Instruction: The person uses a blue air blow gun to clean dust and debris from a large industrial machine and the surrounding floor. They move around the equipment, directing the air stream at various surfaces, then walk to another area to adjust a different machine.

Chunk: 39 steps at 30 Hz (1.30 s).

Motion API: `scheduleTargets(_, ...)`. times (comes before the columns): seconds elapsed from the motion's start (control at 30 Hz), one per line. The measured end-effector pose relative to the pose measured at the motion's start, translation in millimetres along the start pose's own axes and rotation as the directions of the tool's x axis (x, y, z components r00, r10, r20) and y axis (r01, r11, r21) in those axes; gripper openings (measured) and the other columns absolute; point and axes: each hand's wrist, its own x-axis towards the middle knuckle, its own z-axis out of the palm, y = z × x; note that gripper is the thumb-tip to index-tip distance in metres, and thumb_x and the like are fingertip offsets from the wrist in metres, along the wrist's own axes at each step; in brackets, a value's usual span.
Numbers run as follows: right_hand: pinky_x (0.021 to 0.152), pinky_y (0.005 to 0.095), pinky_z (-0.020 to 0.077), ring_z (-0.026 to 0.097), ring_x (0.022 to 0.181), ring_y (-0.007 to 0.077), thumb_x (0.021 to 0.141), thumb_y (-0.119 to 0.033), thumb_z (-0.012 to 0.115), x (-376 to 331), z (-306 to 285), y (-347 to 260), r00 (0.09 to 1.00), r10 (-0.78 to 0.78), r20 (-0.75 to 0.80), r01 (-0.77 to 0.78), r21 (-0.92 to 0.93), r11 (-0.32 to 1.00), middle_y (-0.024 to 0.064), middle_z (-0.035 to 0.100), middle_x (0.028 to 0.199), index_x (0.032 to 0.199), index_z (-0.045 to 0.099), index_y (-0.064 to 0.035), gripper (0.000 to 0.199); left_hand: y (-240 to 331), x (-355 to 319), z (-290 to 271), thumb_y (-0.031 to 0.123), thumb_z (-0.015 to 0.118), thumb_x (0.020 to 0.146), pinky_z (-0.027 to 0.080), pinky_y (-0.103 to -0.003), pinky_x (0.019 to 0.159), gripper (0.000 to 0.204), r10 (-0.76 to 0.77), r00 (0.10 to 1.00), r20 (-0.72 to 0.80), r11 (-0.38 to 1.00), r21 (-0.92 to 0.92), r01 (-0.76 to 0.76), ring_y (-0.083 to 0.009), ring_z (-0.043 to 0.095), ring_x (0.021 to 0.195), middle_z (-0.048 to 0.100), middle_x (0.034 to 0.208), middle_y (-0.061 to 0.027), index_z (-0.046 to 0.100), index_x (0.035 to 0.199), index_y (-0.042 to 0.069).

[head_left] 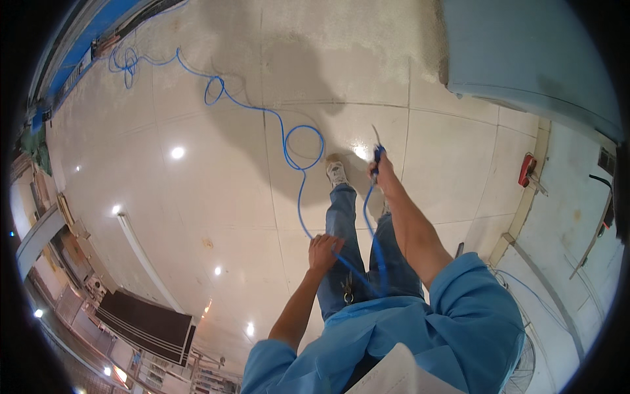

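My right hand point(387, 176) is closed around a blue air blow gun point(378, 155), whose thin nozzle points forward over the floor. A blue air hose point(379, 259) hangs from the gun's lower end and loops in front of my waist. Lower and to the left, my left hand point(324, 251) grips that hose, with the fingers curled over it. Past the left hand the hose runs out over the pale tiled floor point(197, 157) in loose coils toward the far left. One shoe point(336, 172) stands beside the nearest large coil.
A large grey-blue cabinet point(538, 52) fills the far right. A red tool with a handle point(527, 169) is by the right wall point(558, 217). A dark striped panel point(144, 326) lies at the lower left, and a fan's wire guard point(525, 361) shows at the lower right.
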Motion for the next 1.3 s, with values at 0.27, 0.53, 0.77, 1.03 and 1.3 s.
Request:
scheduleTargets(0.27, 0.035, 0.0375, 0.0373, 0.042, 0.036, 0.0194, 0.091, -0.059, 0.061, 40, -132, 17, 0.911, 0.242, -0.334, -0.146, 0.288, 0.947, 0.0018, 0.038, 0.044, 0.057, 0.035, -0.0185, 0.059, -27, -73, 7, 0.024, 0.056, 0.099, 0.048, -0.047, 0.085, 0.027, -0.317, 0.947, 0.042, 0.932, -0.168, 0.320, -0.0371, 0.063, 0.092, 0.071, 0.093, -0.0158, 0.073, 0.092, 0.004)
scheduleTargets(0.53, 0.044, 0.0296, 0.0402, 0.046, 0.045, 0.0130, 0.102, -0.063, 0.038, 45, -152, -29, 0.997, 0.043, -0.057, -0.032, 0.183, 0.983, -0.0004, 0.045, 0.054, 0.074, 0.042, -0.0130, 0.058, -26, -126, 3, 0.014, 0.057, 0.095, 0.045, -0.046, 0.079, 0.017, -0.124, 0.992, 0.016, 0.992, -0.021, 0.125, -0.0357, 0.062, 0.090, 0.069, 0.093, -0.0142, 0.070, 0.093, 0.003)
scheduleTargets(0.77, 0.034, 0.0347, 0.0380, 0.045, 0.037, 0.0182, 0.098, -0.068, 0.039, -17, -380, 54, 0.845, 0.027, -0.534, 0.064, 0.151, 0.986, 0.0038, 0.048, 0.051, 0.070, 0.046, -0.0125, 0.063, -51, -173, -15, 0.018, 0.059, 0.095, 0.045, -0.044, 0.082, 0.017, -0.164, 0.982, 0.097, 0.977, 0.150, 0.148, -0.0330, 0.062, 0.090, 0.069, 0.092, -0.0118, 0.071, 0.095, 0.006)
scheduleTargets(1.03, 0.040, 0.0304, 0.0392, 0.049, 0.043, 0.0140, 0.095, -0.067, 0.052, 73, -424, 216, 0.930, -0.096, -0.354, 0.103, 0.001, 0.995, 0.0017, 0.051, 0.056, 0.075, 0.049, -0.0124, 0.058, -142, -191, 9, 0.021, 0.061, 0.097, 0.045, -0.044, 0.089, 0.018, -0.120, 0.951, 0.286, 0.960, 0.276, 0.038, -0.0318, 0.063, 0.099, 0.070, 0.101, -0.0118, 0.071, 0.101, 0.008)
scheduleTargets(1.3, 0.041, 0.0295, 0.0382, 0.047, 0.045, 0.0116, 0.095, -0.066, 0.052, 115, -367, 301, 0.972, -0.096, -0.216, 0.169, 0.354, 0.920, 0.0005, 0.048, 0.056, 0.076, 0.047, -0.0155, 0.054, -164, -232, 43, 0.025, 0.064, 0.093, 0.046, -0.045, 0.087, 0.018, -0.063, 0.861, 0.504, 0.924, 0.355, -0.141, -0.0327, 0.061, 0.098, 0.068, 0.100, -0.0102, 0.071, 0.101, 0.010)
